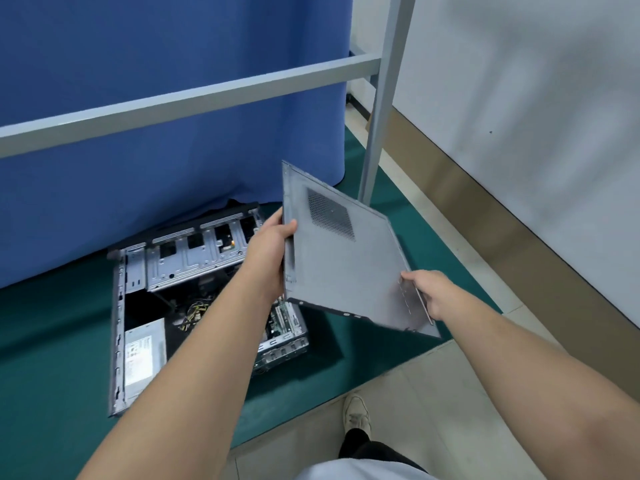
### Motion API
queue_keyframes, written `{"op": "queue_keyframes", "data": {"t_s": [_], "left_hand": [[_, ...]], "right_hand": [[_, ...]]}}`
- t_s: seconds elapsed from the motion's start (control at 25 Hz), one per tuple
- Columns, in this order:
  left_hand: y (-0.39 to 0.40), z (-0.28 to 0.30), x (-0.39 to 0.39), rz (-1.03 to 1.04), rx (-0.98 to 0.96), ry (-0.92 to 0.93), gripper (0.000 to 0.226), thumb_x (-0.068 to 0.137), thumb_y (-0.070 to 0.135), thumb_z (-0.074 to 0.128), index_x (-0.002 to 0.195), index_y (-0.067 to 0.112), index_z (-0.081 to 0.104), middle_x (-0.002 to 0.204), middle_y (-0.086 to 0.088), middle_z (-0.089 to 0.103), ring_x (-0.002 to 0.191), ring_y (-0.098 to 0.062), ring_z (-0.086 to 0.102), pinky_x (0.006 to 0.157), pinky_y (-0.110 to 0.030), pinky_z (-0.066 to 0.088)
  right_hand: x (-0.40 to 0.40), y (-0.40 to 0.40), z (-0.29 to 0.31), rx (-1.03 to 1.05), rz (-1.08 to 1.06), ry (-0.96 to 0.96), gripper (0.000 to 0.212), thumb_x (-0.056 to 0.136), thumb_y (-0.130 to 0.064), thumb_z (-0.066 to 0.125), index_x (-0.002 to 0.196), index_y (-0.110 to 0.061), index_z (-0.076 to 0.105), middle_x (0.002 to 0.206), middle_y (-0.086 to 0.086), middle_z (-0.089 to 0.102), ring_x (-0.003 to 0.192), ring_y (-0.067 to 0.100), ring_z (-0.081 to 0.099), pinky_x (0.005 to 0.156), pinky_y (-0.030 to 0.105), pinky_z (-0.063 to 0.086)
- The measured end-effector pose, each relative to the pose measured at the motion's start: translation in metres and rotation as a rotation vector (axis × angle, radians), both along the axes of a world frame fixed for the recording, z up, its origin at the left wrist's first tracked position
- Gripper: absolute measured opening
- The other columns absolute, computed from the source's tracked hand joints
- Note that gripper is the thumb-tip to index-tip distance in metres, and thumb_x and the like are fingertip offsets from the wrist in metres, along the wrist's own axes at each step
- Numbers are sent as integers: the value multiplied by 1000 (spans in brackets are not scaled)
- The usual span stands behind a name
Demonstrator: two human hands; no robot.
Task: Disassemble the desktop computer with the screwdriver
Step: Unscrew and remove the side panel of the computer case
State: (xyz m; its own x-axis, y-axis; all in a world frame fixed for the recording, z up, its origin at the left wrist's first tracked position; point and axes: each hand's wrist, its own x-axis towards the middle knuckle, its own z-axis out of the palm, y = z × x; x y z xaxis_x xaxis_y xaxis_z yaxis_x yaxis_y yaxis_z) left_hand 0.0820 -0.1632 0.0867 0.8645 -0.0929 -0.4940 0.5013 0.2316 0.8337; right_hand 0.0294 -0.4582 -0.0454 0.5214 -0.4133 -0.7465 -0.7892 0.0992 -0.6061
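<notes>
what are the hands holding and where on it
Both hold the grey side panel, lifted clear of the open computer case. The left hand grips its left edge; the right hand pinches its near right corner.

Open PC case (145, 306) on green mat (52, 358).

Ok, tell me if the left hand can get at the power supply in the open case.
Probably not yet: the left hand grips the side panel, as does the right hand. The power supply itself lies uncovered below.
</notes>
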Motion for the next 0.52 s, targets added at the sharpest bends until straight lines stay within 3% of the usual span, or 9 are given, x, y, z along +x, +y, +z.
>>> {"op": "queue_keyframes", "data": {"t_s": [0.08,0.16,0.24,0.28,0.4,0.44,0.52], "left_hand": [[-17,-29,11,-60,56,45,42,100,3,46,128,28,66,109,-9,78,91,-31,77,67,-45,62],[-33,-57,16,-91,142,106,44,98,-5,47,132,17,63,108,-14,77,93,-34,76,75,-48,63],[-51,-89,21,-81,225,183,44,95,-13,48,131,6,64,106,-15,75,95,-34,73,83,-48,62],[-58,-103,23,-84,256,220,43,93,-15,48,127,4,66,102,-13,75,92,-32,73,79,-44,63],[-73,-140,29,-120,346,319,38,93,-10,51,119,8,71,101,-8,75,87,-25,71,61,-30,58],[-76,-153,33,-130,375,351,36,93,-8,52,118,9,71,103,-8,75,87,-23,69,62,-29,57],[-81,-172,39,-148,436,408,32,92,-4,54,117,8,70,114,-15,72,91,-24,65,77,-34,59]], "right_hand": [[2,-26,-12,5,-96,34,52,87,-24,77,132,-3,61,134,20,63,120,41,61,108,55,47],[2,-47,-22,-53,-152,58,50,86,-19,78,130,-2,62,133,19,63,115,39,60,103,47,47],[8,-71,-32,-141,-158,98,51,86,-16,78,131,0,61,133,18,61,109,36,56,91,40,45],[13,-79,-36,-178,-146,123,50,87,-15,78,131,1,60,134,19,61,109,37,56,90,39,45],[26,-96,-51,-231,-58,163,46,96,-14,67,139,-1,56,136,16,60,111,34,59,93,32,48],[29,-101,-58,-248,-57,154,45,97,-11,64,141,-4,55,133,14,62,104,31,58,89,29,46],[32,-106,-72,-277,-99,107,39,95,-3,59,134,-7,62,113,8,65,94,28,55,83,28,43]]}}
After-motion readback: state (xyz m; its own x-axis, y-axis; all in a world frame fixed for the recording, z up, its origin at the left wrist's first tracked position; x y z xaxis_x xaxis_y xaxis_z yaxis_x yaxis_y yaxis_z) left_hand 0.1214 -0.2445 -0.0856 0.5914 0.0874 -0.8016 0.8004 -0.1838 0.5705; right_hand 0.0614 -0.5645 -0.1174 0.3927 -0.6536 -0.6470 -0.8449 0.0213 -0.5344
